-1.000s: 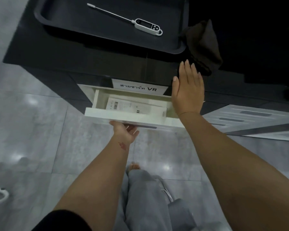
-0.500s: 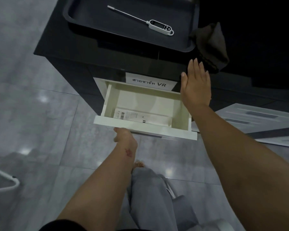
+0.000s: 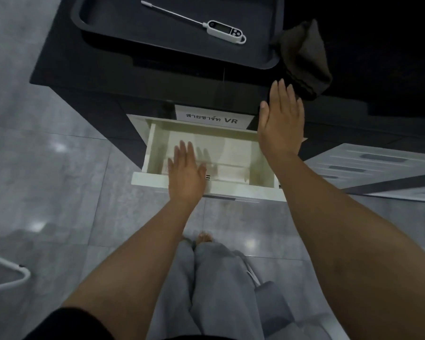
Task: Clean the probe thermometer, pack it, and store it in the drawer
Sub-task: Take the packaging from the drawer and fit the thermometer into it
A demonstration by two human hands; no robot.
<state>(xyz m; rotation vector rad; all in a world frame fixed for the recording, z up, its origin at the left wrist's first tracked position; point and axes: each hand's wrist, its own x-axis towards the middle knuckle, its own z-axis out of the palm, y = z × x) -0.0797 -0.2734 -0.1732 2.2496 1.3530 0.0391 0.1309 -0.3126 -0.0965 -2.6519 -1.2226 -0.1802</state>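
Note:
A white probe thermometer [image 3: 225,31] with a long metal probe lies on a black tray [image 3: 103,28] on the dark counter. Below it a white drawer [image 3: 231,186] stands pulled out. A long white box [image 3: 231,171] lies along the drawer's front wall, partly hidden by my left hand [image 3: 187,175]. That hand hovers flat over the drawer's front left, fingers spread and blurred, holding nothing. My right hand [image 3: 281,123] is held flat and open against the counter front at the drawer's right rear corner.
A dark folded cloth [image 3: 304,62] hangs over the counter edge right of the tray. A label [image 3: 211,118] sits on the cabinet front above the drawer. Pale panels [image 3: 378,168] lean at the right. My grey-trousered legs [image 3: 214,278] are below, on grey floor tiles.
The drawer has slid further out. My left hand left the underside of the drawer front and rose over the drawer, covering part of the box. My right hand stayed in place.

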